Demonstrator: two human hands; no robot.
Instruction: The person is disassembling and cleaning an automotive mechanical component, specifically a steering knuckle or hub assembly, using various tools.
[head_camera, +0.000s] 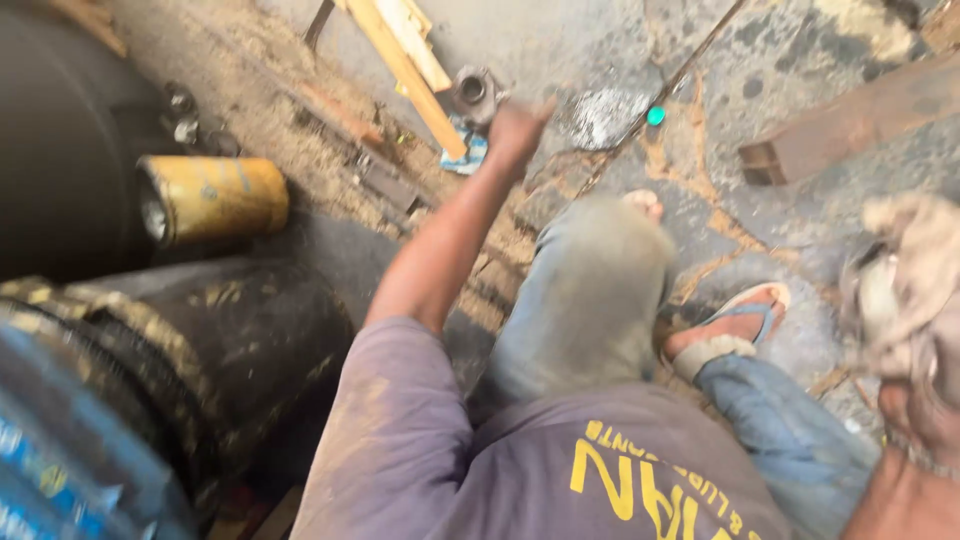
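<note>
Floor (760, 60): rough cracked concrete, grey w/ orange-brown seams, a wet dark patch near top centre. Upper left covered in sawdust-like dirt (230, 60). Pale wooden planks (405, 50) lie diagonally at top, a rusty metal beam (850, 125) at upper right. Small green dot-like bit (655, 116) on the concrete, can't tell what. Left side: big dark rounded machine bodies (60, 150), grimy, w/ a yellow cylinder (215, 197) lying sideways betw. them. Lower left: black ribbed hose-like part (120, 360), yellow-smeared. Daylight, soft, no hard shadows. View blurred.
</note>
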